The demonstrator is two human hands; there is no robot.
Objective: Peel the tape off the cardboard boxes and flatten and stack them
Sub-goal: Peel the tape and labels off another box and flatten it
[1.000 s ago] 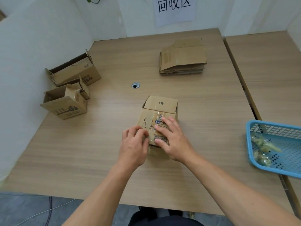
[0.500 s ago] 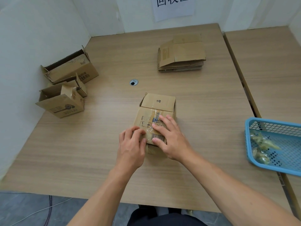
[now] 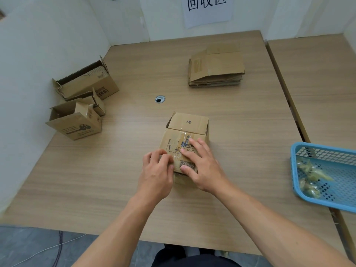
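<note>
A small brown cardboard box marked "1号" lies in the middle of the wooden table. Clear tape runs along its top face, over the print and the barcode. My right hand lies flat on the box's near right part, fingers spread and straight, pressing it down. My left hand is at the box's near left edge, its fingers curled and their tips with the thumb picking at the tape's near end. A stack of flattened boxes sits at the far right of the table.
Two opened boxes stand by the left wall, a long one and a smaller one. A blue plastic basket holding crumpled tape wads sits at the right edge. A cable hole lies behind the box. A second table adjoins on the right.
Both hands stay on the box in nearly the same place. My left fingertips have shifted slightly along the tape's near end. The box has not moved.
</note>
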